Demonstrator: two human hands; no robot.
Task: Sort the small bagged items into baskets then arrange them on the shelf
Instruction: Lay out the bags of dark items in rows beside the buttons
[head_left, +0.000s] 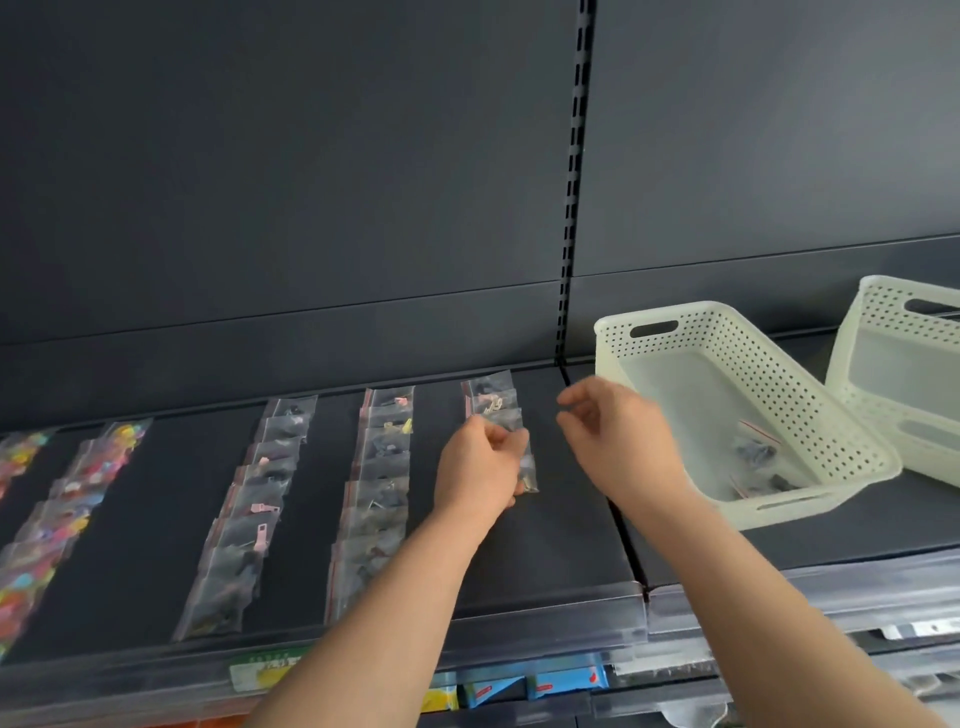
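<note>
Rows of small clear zip bags lie on the dark shelf (561, 530). My left hand (480, 470) lies over the rightmost row (491, 397) and pinches one small clear bag (511, 423) from it between thumb and fingers. My right hand (610, 434) hovers just right of that row, fingers loosely curled and holding nothing, in front of the near white perforated basket (779, 384). That basket sits at an angle on the shelf and holds a few bagged items (756, 449) with dark parts. A second white basket (904, 364) stands behind it at the right edge.
Two more rows of bags with dark and pink parts (260, 499) (374, 488) lie to the left; rows with bright coloured pieces (78, 483) fill the far left. A slotted upright (574, 182) divides the back panel. Clear price rails (545, 618) line the shelf's front edge.
</note>
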